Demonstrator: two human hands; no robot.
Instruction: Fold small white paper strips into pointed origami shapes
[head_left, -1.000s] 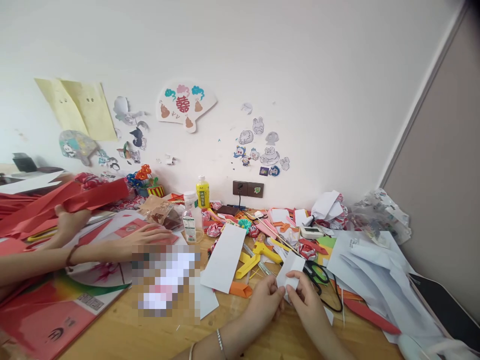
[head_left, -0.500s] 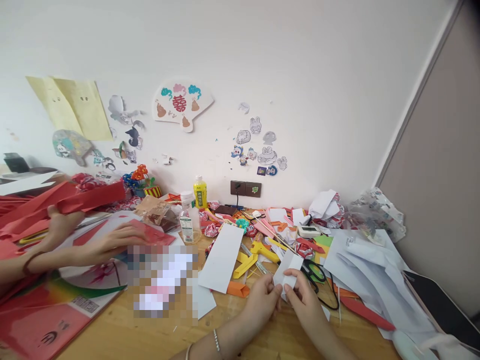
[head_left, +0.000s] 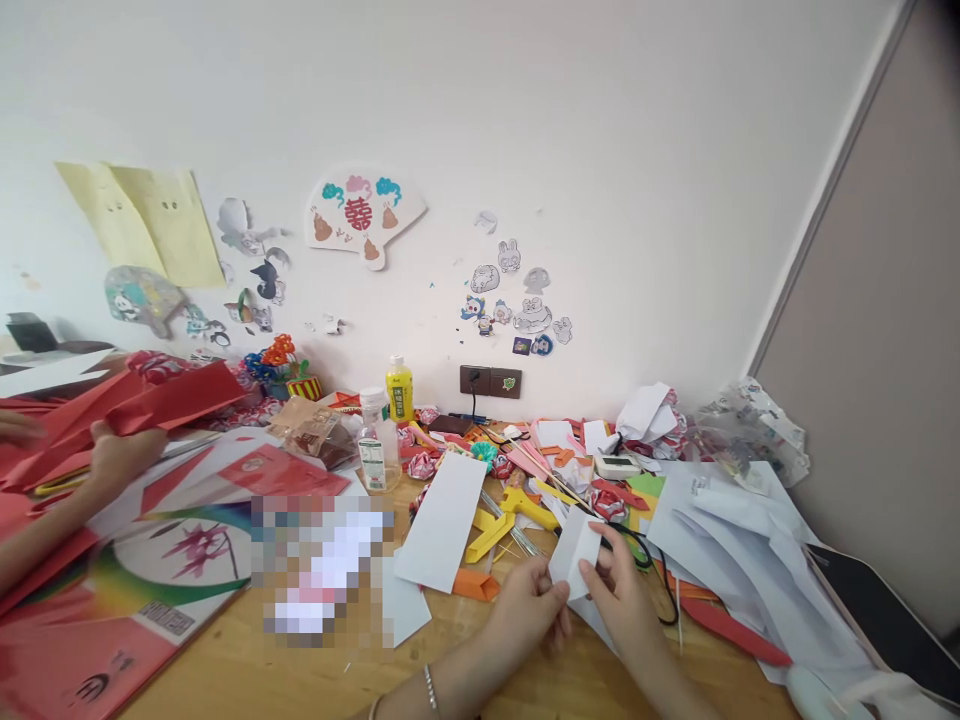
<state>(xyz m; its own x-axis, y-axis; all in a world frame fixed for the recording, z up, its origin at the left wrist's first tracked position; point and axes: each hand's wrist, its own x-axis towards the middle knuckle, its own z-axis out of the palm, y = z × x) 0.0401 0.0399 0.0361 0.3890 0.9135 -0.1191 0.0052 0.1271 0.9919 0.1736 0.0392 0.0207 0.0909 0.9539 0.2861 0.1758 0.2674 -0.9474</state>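
Note:
A folded piece of white paper (head_left: 573,550) is held upright between my two hands, low and right of the middle. My left hand (head_left: 534,600) pinches its lower left corner. Thumb and fingers of my right hand (head_left: 611,575) grip its right edge. Just behind the paper lies a yellow glue gun (head_left: 525,505). Black scissors, partly hidden by my right hand, are beside it. To the left, a flat white sheet (head_left: 447,520) rests near an orange folded paper (head_left: 475,585).
Another person's hand (head_left: 127,455) is at red paper (head_left: 180,395) on the left. Two bottles (head_left: 400,390) stand near the wall. Crumpled white paper (head_left: 739,545) and a dark tablet (head_left: 885,615) lie at the right. A blurred patch covers the table left of centre.
The folded paper stands more upright, and my right fingers have shifted up along its edge. The other person's second hand has drawn back to the far left.

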